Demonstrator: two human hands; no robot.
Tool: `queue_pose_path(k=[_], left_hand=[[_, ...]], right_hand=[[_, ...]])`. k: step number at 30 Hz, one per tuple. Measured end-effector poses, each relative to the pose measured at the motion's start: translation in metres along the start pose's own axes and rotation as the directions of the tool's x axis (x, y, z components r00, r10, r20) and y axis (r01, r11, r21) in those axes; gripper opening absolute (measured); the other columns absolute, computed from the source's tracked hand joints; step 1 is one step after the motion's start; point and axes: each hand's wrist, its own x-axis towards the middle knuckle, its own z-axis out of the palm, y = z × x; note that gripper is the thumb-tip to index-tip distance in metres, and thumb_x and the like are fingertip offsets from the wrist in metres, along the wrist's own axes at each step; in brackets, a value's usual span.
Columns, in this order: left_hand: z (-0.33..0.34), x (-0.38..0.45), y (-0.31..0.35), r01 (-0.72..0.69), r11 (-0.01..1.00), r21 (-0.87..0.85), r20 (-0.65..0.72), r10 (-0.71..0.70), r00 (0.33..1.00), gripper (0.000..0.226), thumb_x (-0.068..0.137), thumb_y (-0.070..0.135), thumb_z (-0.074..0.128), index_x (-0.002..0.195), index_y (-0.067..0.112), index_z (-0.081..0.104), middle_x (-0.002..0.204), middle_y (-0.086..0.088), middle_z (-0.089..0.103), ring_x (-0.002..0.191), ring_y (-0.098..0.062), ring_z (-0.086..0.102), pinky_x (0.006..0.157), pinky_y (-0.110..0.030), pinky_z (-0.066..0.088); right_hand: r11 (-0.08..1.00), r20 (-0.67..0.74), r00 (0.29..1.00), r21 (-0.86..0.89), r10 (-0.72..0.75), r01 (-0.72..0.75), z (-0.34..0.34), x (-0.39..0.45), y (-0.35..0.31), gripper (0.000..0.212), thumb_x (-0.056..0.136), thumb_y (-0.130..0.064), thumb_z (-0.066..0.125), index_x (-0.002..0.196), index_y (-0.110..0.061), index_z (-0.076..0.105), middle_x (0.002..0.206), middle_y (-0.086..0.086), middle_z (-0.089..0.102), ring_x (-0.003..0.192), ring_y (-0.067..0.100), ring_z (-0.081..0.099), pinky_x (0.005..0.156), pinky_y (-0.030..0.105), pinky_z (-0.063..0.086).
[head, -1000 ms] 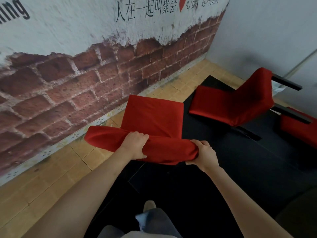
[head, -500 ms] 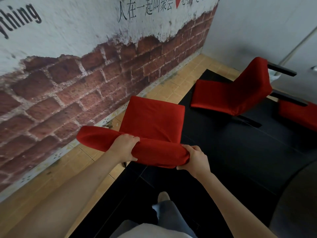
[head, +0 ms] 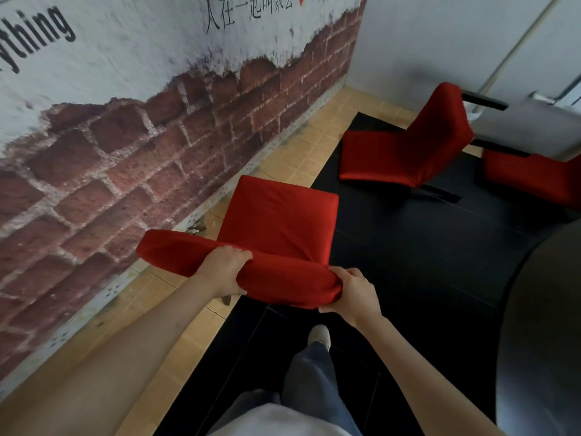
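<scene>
- Head view: a person stands behind a red chair [head: 283, 221] and looks down on it, with both hands on the top of its backrest [head: 283, 280].
- The left hand [head: 224, 272] is curled over the padded top edge near its middle, fingers on the far side and thumb underneath.
- The right hand [head: 353, 294] wraps the right end of the same edge, fingers closed round the red cover.
- The chair sits near the wall [head: 125, 158], on the line where the tiles [head: 176, 313] meet the black mat [head: 408, 265]. Its seat [head: 279, 215] points away from the person. The legs are hidden, so I cannot tell whether it is lifted or resting.
- A second chair [head: 405, 152] sits farther off on the mat, with a third chair [head: 534, 180] at the right edge.
- Step in hand, as I judge it: moving or squaring the chair by its backrest, probably into line with the others.
- The next move calls for an even two-handed pull or lift, keeping the chair level and clear of the wall, with the person's foot [head: 319, 335] out of its way.
</scene>
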Motion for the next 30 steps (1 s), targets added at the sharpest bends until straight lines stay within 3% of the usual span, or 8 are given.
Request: queue_pose_path(k=[11,16,20,23,26,30], left_hand=[[0.004,-0.02,-0.008,-0.054,0.997,0.053,-0.028,0.055,0.998,0.069,0.059,0.049,0.085,0.116,0.026,0.054,0.111,0.007,0.062,0.102,-0.014,0.057,0.087,-0.027,0.043],[0.003,-0.019,-0.001,-0.011,0.999,0.052,0.001,0.011,1.0,0.083,0.057,0.053,0.085,0.126,0.027,0.047,0.121,0.008,0.056,0.11,-0.015,0.052,0.096,-0.03,0.037],[0.004,-0.021,0.007,0.039,0.999,0.033,0.043,-0.04,0.998,0.101,0.056,0.067,0.078,0.139,0.028,0.037,0.134,0.006,0.048,0.123,-0.017,0.044,0.105,-0.036,0.031],[0.002,-0.019,0.02,0.044,0.999,-0.027,0.06,-0.042,0.997,0.109,0.054,0.071,0.075,0.146,0.03,0.03,0.144,0.005,0.04,0.131,-0.019,0.037,0.109,-0.04,0.027],[-0.004,-0.006,0.044,0.042,0.997,-0.068,0.119,-0.034,0.992,0.116,0.051,0.07,0.077,0.148,0.033,0.024,0.144,0.004,0.04,0.132,-0.02,0.038,0.11,-0.041,0.028],[-0.019,0.027,0.083,0.041,0.995,-0.094,0.311,-0.01,0.951,0.122,0.049,0.064,0.083,0.149,0.036,0.019,0.144,0.0,0.04,0.132,-0.023,0.039,0.11,-0.043,0.031]], right_hand=[[0.996,-0.013,0.996,0.019,0.083,-0.083,0.022,-0.033,-0.015,0.097,0.057,-0.049,0.087,0.139,-0.032,0.038,0.128,0.004,0.043,0.103,0.028,0.058,0.084,0.037,0.054],[0.997,0.017,0.998,0.039,0.059,-0.059,0.019,-0.033,-0.011,0.097,0.058,-0.047,0.085,0.139,-0.035,0.033,0.129,0.003,0.041,0.101,0.027,0.058,0.08,0.036,0.054],[0.993,0.083,0.996,0.111,0.036,-0.045,0.008,-0.033,0.007,0.124,0.053,-0.042,0.088,0.148,-0.041,0.007,0.133,0.001,0.042,0.11,0.026,0.055,0.086,0.037,0.051],[0.999,0.14,0.99,0.023,0.019,-0.023,-0.008,-0.03,0.029,0.134,0.053,-0.043,0.089,0.147,-0.045,-0.006,0.137,0.002,0.041,0.113,0.028,0.055,0.087,0.039,0.052],[0.999,0.138,0.99,-0.014,0.043,-0.042,-0.026,-0.021,0.052,0.134,0.054,-0.042,0.09,0.148,-0.044,-0.006,0.138,0.005,0.043,0.111,0.027,0.058,0.08,0.034,0.054],[0.996,0.131,0.988,0.026,0.077,-0.081,-0.05,-0.006,0.087,0.127,0.059,-0.043,0.088,0.149,-0.041,-0.001,0.138,0.004,0.044,0.109,0.022,0.058,0.076,0.028,0.053]])
